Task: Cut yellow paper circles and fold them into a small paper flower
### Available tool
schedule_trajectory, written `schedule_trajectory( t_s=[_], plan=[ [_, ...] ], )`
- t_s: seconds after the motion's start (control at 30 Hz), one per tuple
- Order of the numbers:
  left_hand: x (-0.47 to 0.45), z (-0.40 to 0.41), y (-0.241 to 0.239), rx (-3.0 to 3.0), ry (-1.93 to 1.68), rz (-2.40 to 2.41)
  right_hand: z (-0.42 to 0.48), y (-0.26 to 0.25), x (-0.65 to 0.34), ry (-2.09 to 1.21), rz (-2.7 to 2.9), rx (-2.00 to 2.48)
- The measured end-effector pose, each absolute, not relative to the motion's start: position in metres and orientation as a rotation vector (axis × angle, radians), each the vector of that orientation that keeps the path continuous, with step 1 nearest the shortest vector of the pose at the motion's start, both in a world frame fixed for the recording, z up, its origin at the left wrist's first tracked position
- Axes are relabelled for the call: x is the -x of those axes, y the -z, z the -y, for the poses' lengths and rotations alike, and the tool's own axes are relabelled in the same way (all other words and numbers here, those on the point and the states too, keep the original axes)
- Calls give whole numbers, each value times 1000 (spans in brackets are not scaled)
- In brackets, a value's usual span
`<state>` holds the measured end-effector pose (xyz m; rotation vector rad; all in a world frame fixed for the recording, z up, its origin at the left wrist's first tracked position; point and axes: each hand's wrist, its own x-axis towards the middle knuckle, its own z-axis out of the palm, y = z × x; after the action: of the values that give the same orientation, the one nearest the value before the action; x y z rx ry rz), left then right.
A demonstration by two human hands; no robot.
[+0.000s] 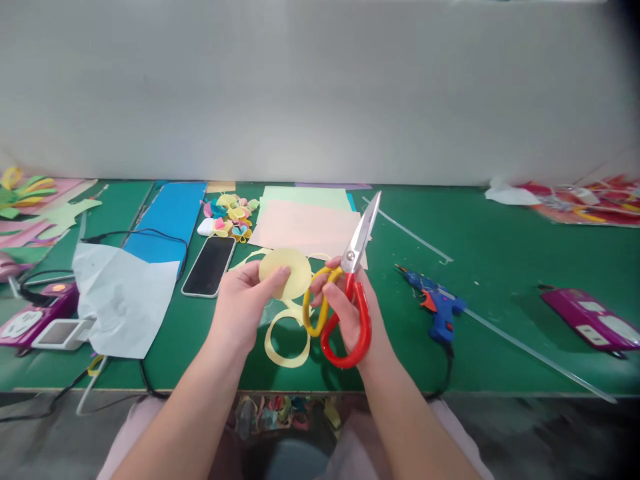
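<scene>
Through the head camera, I observe both hands above the green table (500, 267). The left hand (240, 297) grips the yellow paper disc (296, 270) at its left edge, thumb on top and fingers underneath. The right hand (350, 317) is closed around the handles of the scissors (351, 255), one loop red, the other yellow. The blades are together and point away, slightly to the right. The yellow loop sits just beside the disc; I cannot tell whether the right fingertips touch it.

Below the disc, a yellow paper ring (287, 362) lies flat on the table. Beyond the hands lie a pink sheet (305, 223) and, partly under it, a pale green sheet (305, 195). A phone (209, 267) rests near the left hand. To the right of the scissors lies a blue glue gun (441, 300).
</scene>
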<state>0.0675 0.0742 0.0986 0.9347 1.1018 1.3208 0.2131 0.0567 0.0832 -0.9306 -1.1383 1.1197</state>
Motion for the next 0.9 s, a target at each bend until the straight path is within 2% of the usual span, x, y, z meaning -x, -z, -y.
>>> schedule_trajectory(
  t_s=[0.37, 0.67, 0.9],
  plan=[
    [-58, -63, -114, -992, -1514, -1164, -44, -80, -200, -1222, 1248, 848],
    [-58, -60, -118, -1068, -1416, -1182, -36, -87, -201, -1259, 1194, 864],
    [-62, -56, -118, -1212, -1190, -1252, -36, -99, -209, -1062, 1204, 1003]
  ],
)
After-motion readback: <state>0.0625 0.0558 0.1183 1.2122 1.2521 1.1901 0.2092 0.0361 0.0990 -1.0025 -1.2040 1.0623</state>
